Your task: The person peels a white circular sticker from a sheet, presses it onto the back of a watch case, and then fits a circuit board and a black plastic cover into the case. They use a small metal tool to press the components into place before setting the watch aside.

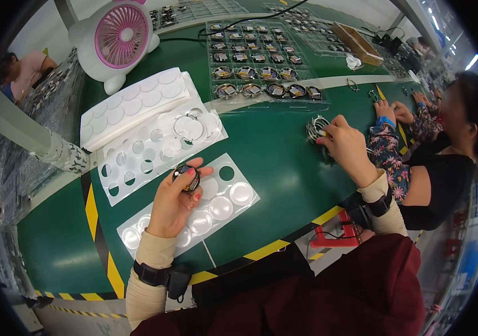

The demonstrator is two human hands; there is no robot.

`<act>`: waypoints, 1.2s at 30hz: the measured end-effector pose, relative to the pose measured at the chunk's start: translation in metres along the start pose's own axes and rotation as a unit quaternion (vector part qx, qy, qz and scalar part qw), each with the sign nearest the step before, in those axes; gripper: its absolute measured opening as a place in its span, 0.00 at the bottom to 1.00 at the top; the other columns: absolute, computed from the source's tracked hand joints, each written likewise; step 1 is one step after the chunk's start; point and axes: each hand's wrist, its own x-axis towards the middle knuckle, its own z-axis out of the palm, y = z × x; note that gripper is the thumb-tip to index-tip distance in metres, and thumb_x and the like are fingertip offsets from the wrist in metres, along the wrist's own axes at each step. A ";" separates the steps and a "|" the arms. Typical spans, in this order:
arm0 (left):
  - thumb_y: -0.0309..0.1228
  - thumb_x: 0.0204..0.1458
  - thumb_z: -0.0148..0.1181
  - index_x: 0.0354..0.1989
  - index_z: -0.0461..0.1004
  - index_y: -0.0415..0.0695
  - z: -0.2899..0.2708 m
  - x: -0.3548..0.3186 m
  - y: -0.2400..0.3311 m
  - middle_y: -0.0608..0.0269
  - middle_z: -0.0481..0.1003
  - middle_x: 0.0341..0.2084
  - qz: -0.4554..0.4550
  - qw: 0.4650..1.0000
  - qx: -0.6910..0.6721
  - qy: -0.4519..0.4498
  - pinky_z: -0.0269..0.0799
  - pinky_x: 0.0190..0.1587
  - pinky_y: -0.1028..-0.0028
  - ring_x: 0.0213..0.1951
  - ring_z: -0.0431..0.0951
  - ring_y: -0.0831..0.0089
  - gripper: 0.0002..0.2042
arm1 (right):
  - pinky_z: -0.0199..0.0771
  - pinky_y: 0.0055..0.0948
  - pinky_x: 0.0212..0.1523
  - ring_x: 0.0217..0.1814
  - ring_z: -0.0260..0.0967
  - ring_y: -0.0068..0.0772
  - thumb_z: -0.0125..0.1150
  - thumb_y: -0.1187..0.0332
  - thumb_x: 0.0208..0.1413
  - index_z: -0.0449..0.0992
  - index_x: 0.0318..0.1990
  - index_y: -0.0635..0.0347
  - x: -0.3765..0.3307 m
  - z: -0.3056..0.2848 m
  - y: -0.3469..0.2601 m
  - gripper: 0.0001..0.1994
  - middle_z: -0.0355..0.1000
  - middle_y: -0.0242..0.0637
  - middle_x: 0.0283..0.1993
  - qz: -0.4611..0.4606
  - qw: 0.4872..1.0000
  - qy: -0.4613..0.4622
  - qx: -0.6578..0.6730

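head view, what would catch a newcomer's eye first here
Probably the pink and white desk fan at the far left of the green table, then the white sheets of round pads spread in front of the person. The left hand holds a small round dark part over those sheets, while the right hand reaches to a pile of metal rings further right.

On the table (pixel 272 151), the sticker sheet (pixel 194 207) lies before you; the stacked sheets (pixel 138 106) lie behind it, the fan (pixel 120 39) farther back, the trays (pixel 261 61) right.
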 end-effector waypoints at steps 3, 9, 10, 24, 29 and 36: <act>0.27 0.53 0.46 0.50 0.61 0.38 -0.008 0.001 -0.005 0.51 0.70 0.41 -0.001 0.999 -0.049 -0.017 0.68 0.30 0.80 0.27 0.69 0.74 0.15 | 0.68 0.34 0.26 0.26 0.67 0.41 0.61 0.69 0.42 0.73 0.29 0.62 -0.001 0.002 0.006 0.08 0.66 0.37 0.33 -0.001 1.000 0.017 0.003; 0.24 0.51 0.50 0.51 0.61 0.39 0.006 0.000 -0.005 0.54 0.69 0.41 0.019 0.998 -0.039 0.039 0.70 0.42 0.74 0.36 0.72 0.69 0.17 | 0.66 0.30 0.22 0.23 0.66 0.38 0.60 0.73 0.42 0.72 0.27 0.63 0.013 -0.012 -0.041 0.05 0.65 0.35 0.32 -0.045 0.972 0.137 0.185; 0.24 0.51 0.50 0.52 0.60 0.39 0.007 0.000 -0.005 0.55 0.68 0.42 0.029 0.998 -0.049 0.020 0.70 0.44 0.72 0.39 0.71 0.68 0.18 | 0.66 0.28 0.21 0.22 0.66 0.37 0.60 0.74 0.41 0.72 0.28 0.63 0.015 -0.014 -0.064 0.05 0.65 0.35 0.32 -0.065 0.956 0.140 0.250; 0.25 0.51 0.52 0.58 0.54 0.42 -0.033 0.000 0.020 0.58 0.62 0.52 0.177 0.981 -0.064 -0.036 0.64 0.52 0.69 0.51 0.65 0.67 0.25 | 0.66 0.27 0.23 0.23 0.67 0.36 0.59 0.76 0.41 0.73 0.31 0.59 0.067 0.013 -0.209 0.07 0.68 0.35 0.31 -0.243 0.810 -0.034 0.532; 0.25 0.51 0.53 0.58 0.54 0.42 -0.026 -0.001 0.030 0.57 0.63 0.51 0.144 0.985 -0.091 -0.033 0.64 0.52 0.68 0.51 0.65 0.67 0.25 | 0.66 0.27 0.24 0.23 0.66 0.36 0.58 0.74 0.43 0.72 0.31 0.60 0.071 0.010 -0.204 0.06 0.68 0.37 0.28 -0.265 0.847 -0.015 0.461; 0.26 0.50 0.55 0.59 0.53 0.42 -0.034 0.001 0.025 0.56 0.63 0.50 0.123 0.991 -0.027 -0.043 0.66 0.51 0.67 0.49 0.67 0.67 0.27 | 0.65 0.25 0.24 0.22 0.66 0.30 0.55 0.74 0.46 0.72 0.33 0.64 0.070 0.014 -0.203 0.06 0.69 0.37 0.25 -0.277 0.837 -0.018 0.471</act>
